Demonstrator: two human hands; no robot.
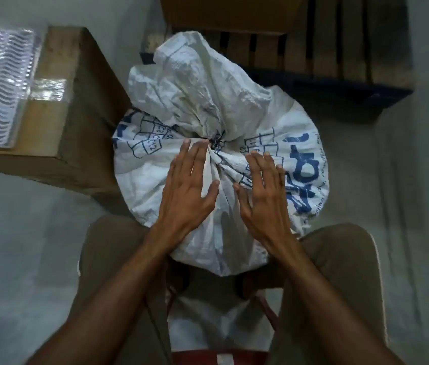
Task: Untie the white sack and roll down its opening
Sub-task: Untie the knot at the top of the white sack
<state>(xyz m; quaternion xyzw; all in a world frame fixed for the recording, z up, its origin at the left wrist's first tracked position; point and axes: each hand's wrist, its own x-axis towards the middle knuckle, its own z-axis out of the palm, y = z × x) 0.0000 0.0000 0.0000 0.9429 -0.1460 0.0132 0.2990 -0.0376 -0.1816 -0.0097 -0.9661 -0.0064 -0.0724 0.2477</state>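
A full white woven sack [150, 177] with blue print stands on the floor between my knees. A dark string tie [217, 142] cinches its neck, and the gathered top flap [200, 83] fans out beyond the knot. My left hand [189, 183] lies flat on the sack with straight fingers, its fingertips just short of the tie. My right hand [262, 185] rests flat on the sack to the right of the neck, fingers straight and slightly spread. Neither hand holds anything.
A cardboard box [76, 106] stands to the left of the sack, with a clear plastic tray [0, 88] on top. A wooden pallet on a dark base [326, 43] lies beyond the sack. Grey floor surrounds everything.
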